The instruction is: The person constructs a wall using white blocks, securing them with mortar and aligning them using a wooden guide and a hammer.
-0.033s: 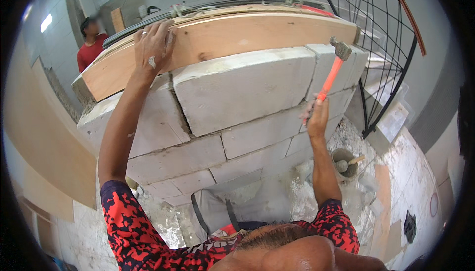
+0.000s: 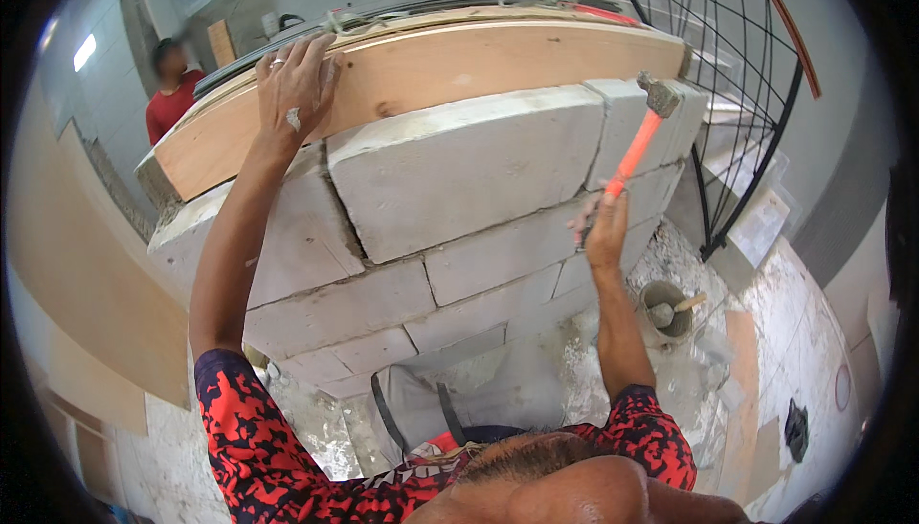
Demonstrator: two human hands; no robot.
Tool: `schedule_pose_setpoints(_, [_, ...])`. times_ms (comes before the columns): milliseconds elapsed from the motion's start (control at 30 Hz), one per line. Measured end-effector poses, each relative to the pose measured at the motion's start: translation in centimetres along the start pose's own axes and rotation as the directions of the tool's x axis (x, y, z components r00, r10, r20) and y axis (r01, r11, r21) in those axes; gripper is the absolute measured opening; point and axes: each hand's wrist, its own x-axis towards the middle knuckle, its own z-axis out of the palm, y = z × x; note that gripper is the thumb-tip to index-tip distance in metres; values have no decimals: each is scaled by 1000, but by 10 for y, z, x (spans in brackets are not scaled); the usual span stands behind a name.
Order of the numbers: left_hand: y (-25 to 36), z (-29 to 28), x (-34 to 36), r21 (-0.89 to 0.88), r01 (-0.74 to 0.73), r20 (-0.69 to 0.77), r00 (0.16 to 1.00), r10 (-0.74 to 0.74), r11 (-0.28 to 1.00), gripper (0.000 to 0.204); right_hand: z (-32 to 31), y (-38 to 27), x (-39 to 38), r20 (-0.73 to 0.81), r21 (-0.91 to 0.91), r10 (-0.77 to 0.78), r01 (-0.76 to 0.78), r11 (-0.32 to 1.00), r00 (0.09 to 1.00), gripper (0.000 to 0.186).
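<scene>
No readable text, no legible labels, brands, numbers or signs on any visible surface

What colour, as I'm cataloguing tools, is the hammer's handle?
Bright orange-red where the handle shows above the right hand; best seen in the head view.

Block wall (image 2: 459, 170) — wooden board (image 2: 459, 60) along its top

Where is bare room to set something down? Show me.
Free: the white block's narrow top ledge, between left hand and hammer, before the wooden board; floor between plywood strip and black bag. Crowded: behind the board, with dark rods.
</scene>
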Motion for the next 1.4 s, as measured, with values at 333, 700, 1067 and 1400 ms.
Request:
schedule_pose_setpoints(333, [142, 74, 82, -104, -273, 329, 898, 293, 956, 66, 120, -51, 1, -10, 481, 247, -212, 851, 969, 42])
schedule_pose_setpoints(700, [155, 90, 73, -217, -268, 226, 921, 316, 939, 56, 88, -57, 22, -18, 745, 348, -219, 629, 937, 40])
schedule_pose_setpoints(1067, [155, 104, 66, 54, -555, 201, 820, 535, 830, 57, 18, -41, 4, -115, 455, 265, -186, 871, 957, 38])
schedule_pose_setpoints(1400, [154, 97, 64, -34, -518, 216, 831, 512, 855, 76, 31, -64, 28, 303, 431, 442, -535, 727, 845, 46])
